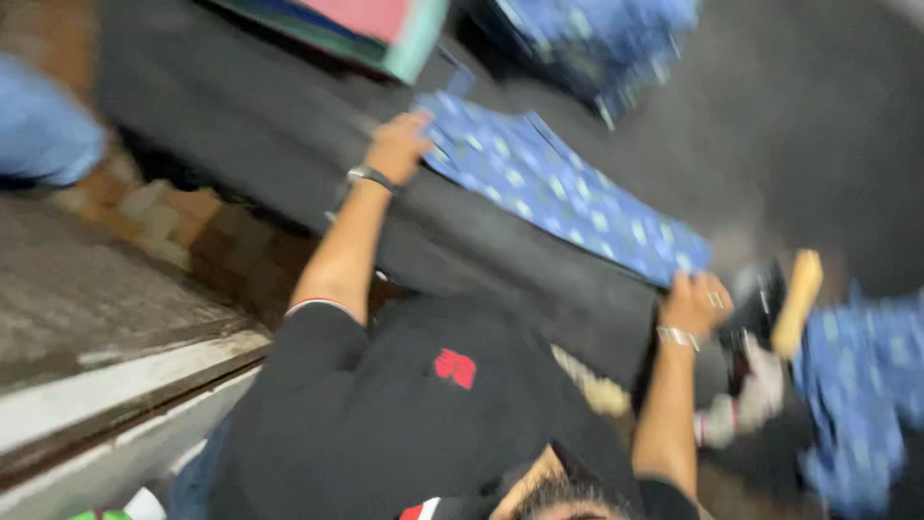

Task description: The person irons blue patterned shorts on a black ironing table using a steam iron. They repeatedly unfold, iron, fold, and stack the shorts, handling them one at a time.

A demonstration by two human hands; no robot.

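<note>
**Blue printed cloth held at two corners**

Head view, heavily motion-blurred and tilted. Wearer's own hands do not show in this view, so nothing can be said of their fingers.

A co-worker in a black shirt (385, 414) with a red mark bends over a dark padded surface (539, 260). Both of this person's arms reach out to the blue printed cloth (568, 197), which lies spread flat along that surface.

- Co-worker's watch hand (399, 144): at the cloth's far corner, fingers curled down onto the edge. It looks like a pinch grip, though the blur leaves this unsure. Dark watch on the wrist.
- Co-worker's bracelet hand (698, 303): at the cloth's near corner, fingers bent and closed over the edge, a ring showing. Silver bracelet on the wrist.

Around them:
- wooden-handled tool (799, 299) just beside the bracelet hand, tilted
- second heap of blue fabric (857, 385) at the right edge
- another blue bundle (597, 39) at the top, well apart from the spread cloth
- pink-and-teal block (375, 29) past the watch hand
- brick wall (192, 226) and concrete ledge (106, 289) at the left
</note>
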